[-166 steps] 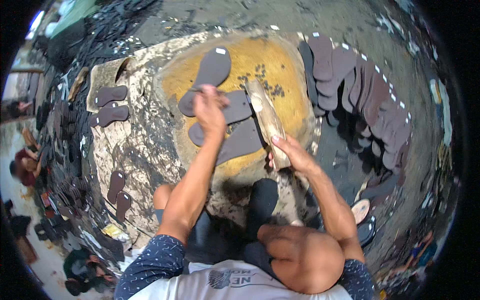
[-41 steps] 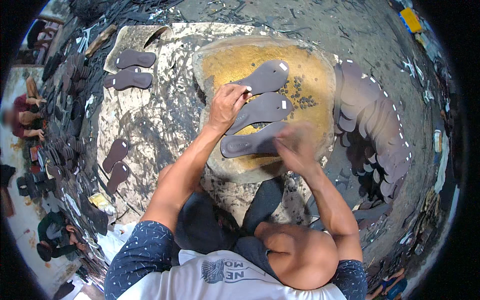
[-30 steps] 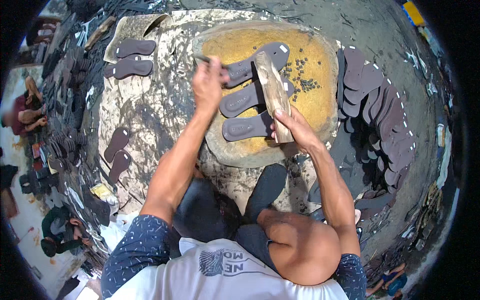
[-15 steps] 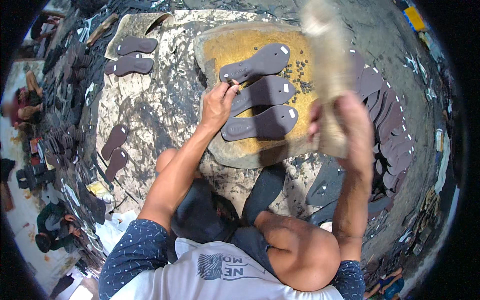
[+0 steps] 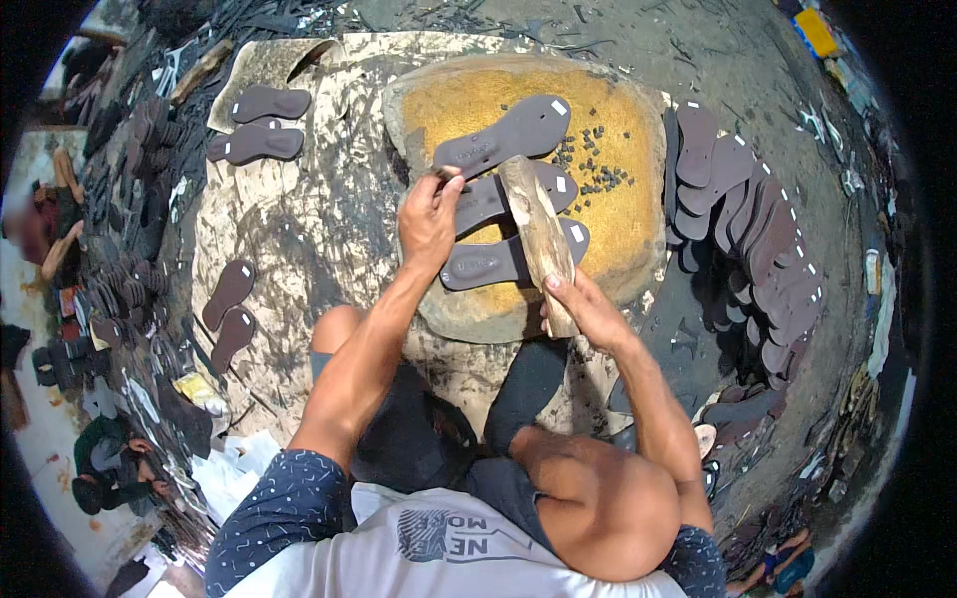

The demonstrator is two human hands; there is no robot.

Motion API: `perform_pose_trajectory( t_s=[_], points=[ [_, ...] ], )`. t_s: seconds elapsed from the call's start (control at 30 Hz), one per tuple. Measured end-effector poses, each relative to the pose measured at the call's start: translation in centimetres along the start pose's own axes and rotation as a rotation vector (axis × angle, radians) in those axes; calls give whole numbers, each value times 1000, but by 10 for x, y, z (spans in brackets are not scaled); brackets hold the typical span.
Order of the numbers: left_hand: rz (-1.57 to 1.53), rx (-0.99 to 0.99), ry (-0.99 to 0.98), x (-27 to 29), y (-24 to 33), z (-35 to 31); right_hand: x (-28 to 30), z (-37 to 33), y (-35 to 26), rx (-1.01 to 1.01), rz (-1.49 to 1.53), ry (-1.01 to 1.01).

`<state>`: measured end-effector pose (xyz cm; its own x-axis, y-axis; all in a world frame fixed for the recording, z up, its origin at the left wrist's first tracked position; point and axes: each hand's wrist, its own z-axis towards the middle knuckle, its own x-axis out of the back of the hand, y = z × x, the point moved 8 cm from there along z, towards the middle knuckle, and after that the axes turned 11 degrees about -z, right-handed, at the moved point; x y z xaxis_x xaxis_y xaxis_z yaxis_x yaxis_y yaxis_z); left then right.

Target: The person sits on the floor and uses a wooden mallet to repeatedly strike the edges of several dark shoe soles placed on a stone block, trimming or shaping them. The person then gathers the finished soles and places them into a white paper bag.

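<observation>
the left fingers [image 5: 450,189] pinch a small dark tool [image 5: 445,173] near soles [image 5: 543,120] on the yellow-topped block [image 5: 623,239]; the right fingers [image 5: 561,289] grip a wooden club [image 5: 539,221]. steadying the tool upright, knuckles clear, should serve best.

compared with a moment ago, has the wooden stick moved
Yes, leftward: the wooden stick was over the right edge of the yellow block; now it is over two soles near its middle.
</observation>
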<state>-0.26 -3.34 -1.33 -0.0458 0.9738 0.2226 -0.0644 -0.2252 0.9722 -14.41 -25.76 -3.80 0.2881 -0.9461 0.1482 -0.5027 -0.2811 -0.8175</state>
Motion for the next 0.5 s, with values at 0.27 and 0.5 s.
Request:
perform_pose_trajectory(
  t_s=[0.27,0.5],
  points=[
    [-237,163,-47,2,-3,-15,-21,0,10,-121,273,-75],
    [-153,178,-76,4,8,-60,-28,-2,11,-110,436,-94]
  ],
)
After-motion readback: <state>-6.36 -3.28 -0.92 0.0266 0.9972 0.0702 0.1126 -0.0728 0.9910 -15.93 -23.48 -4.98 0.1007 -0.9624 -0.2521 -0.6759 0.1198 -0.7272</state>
